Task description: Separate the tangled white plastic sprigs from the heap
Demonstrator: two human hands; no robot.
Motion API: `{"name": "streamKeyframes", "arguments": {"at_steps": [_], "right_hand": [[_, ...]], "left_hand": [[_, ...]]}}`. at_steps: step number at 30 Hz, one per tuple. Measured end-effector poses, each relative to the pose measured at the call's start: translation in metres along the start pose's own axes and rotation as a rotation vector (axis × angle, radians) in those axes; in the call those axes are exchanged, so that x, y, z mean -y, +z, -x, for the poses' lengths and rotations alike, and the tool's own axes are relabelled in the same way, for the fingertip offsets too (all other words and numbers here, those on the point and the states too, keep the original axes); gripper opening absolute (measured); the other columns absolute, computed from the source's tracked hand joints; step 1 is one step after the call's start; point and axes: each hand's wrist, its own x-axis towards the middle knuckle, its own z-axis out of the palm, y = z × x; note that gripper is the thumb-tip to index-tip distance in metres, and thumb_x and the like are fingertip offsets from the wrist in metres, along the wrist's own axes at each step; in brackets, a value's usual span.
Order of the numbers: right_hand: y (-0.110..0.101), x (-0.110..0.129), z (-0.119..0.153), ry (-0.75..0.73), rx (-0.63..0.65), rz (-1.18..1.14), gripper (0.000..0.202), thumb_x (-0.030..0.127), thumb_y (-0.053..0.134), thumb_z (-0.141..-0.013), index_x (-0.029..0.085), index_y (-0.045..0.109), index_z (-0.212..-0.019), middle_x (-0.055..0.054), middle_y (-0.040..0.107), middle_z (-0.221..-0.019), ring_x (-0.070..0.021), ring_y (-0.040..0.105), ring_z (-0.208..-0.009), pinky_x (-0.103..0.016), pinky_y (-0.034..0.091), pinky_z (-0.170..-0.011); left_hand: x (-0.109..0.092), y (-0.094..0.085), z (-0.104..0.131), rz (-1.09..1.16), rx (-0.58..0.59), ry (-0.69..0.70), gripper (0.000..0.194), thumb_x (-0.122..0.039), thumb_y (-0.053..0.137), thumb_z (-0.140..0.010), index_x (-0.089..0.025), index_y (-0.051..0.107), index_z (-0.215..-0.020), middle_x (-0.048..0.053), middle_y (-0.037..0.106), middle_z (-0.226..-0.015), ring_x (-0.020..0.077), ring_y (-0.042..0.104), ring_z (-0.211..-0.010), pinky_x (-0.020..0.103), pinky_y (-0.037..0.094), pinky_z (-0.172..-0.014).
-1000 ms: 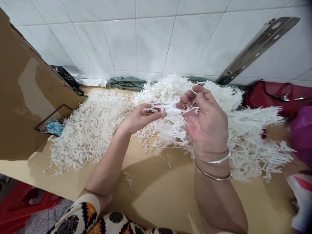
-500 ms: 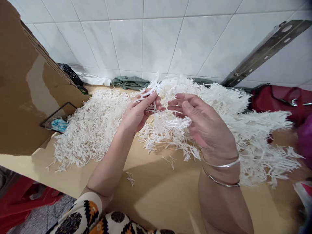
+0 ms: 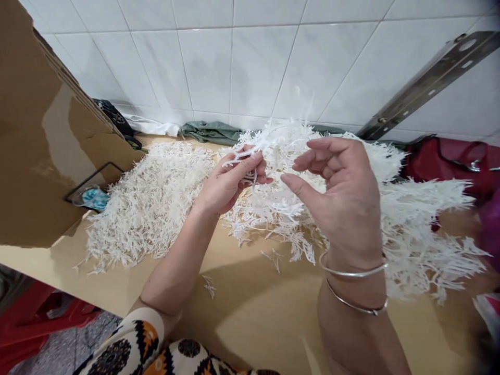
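My left hand (image 3: 224,187) pinches a white branching plastic sprig (image 3: 236,157) between thumb and fingers, above the middle of the table. Some of the sprig is hidden behind the fingers. To its right, my right hand (image 3: 341,195) hangs in the air with thumb and fingers apart and nothing visible between them. Behind and below both hands spreads a large loose heap of white branching sprigs (image 3: 425,208). A denser pile of short white sprigs (image 3: 152,203) lies left of my left forearm.
A cardboard box (image 3: 27,156) stands at the left, with a black wire frame (image 3: 84,182) by it. Dark green cloth (image 3: 211,132) lies along the tiled wall (image 3: 207,67). A red bag (image 3: 449,161) and a metal bracket (image 3: 422,88) are at right. A red stool (image 3: 35,317) is below left.
My right hand has turned and moved right, away from my left hand, its thumb and fingers now spread wider. My left hand has shifted slightly right, still holding the sprig.
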Motion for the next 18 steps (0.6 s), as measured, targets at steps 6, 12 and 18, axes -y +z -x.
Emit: {"name": "streamKeyframes", "arguments": {"at_steps": [6, 12, 18], "right_hand": [[0.016, -0.008, 0.001, -0.006, -0.09, -0.001, 0.018, 0.032, 0.077, -0.093, 0.028, 0.064, -0.105, 0.0, 0.071, -0.093, -0.0193, 0.071, -0.09, -0.042, 0.059, -0.094], [-0.016, 0.001, -0.001, 0.056, 0.228, -0.159, 0.027, 0.05, 0.059, -0.106, 0.03, 0.072, -0.121, -0.005, 0.076, -0.108, -0.024, 0.073, -0.107, -0.047, 0.057, -0.103], [-0.019, 0.001, 0.0, -0.057, 0.496, 0.073, 0.045, 0.032, 0.084, -0.089, 0.033, 0.071, -0.132, -0.003, 0.077, -0.124, -0.0252, 0.073, -0.116, -0.046, 0.057, -0.108]], "left_hand": [[0.002, 0.002, -0.001, -0.043, -0.002, -0.039, 0.025, -0.036, 0.078, -0.092, -0.018, 0.061, -0.087, -0.003, 0.059, -0.079, 0.0062, 0.059, -0.07, 0.026, 0.062, -0.081], [-0.005, -0.003, -0.003, -0.032, -0.233, 0.133, 0.018, -0.037, 0.07, -0.097, -0.022, 0.06, -0.093, -0.003, 0.06, -0.082, 0.0066, 0.062, -0.069, 0.03, 0.064, -0.091], [-0.01, -0.006, -0.003, -0.089, -0.302, 0.186, 0.019, -0.038, 0.064, -0.101, -0.021, 0.061, -0.093, -0.001, 0.064, -0.083, 0.0093, 0.067, -0.075, 0.033, 0.065, -0.092]]}}
